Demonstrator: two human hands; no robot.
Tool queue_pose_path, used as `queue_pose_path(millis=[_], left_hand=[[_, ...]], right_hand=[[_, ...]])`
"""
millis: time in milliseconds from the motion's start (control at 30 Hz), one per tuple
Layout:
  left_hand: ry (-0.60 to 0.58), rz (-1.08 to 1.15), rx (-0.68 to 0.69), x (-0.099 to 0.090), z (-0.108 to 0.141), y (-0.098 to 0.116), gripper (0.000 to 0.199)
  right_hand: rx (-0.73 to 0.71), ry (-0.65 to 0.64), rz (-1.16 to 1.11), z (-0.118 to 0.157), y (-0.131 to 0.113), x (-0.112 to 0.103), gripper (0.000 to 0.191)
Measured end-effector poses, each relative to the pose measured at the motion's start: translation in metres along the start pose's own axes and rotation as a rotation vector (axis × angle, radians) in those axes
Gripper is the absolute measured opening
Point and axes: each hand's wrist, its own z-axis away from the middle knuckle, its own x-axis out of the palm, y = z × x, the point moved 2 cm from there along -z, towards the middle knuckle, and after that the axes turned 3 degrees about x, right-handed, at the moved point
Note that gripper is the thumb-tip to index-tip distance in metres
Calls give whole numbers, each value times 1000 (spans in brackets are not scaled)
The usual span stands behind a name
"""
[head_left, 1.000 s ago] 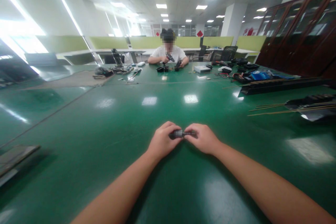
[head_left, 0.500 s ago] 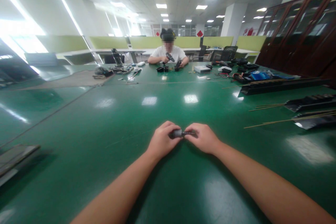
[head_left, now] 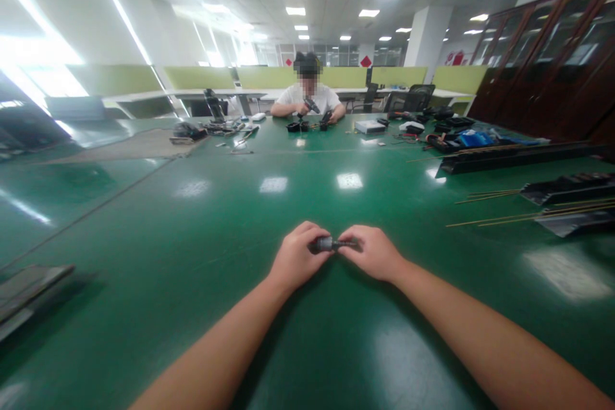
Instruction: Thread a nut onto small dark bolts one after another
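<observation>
Just over the green table, near its middle, my two hands meet at a small dark tool with a grey metallic collar. My left hand wraps round the thick dark end of the tool, its fingers hiding most of that part. From the right, my right hand pinches the thin dark shaft between thumb and fingers. The tool lies roughly level, its thin part pointing right. Whether it touches the tabletop is unclear.
Across the table a person in a white shirt holds a dark drill-like tool. Black channels with thin brass rods lie at the right. A white box stands at the far side. A flat board is at the left edge.
</observation>
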Motion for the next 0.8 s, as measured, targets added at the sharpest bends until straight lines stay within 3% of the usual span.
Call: queue_pose_path(millis=[800], left_hand=[[7, -18, -40, -2, 0, -2, 21]], right_hand=[[18, 23, 14, -2, 1, -5, 11]])
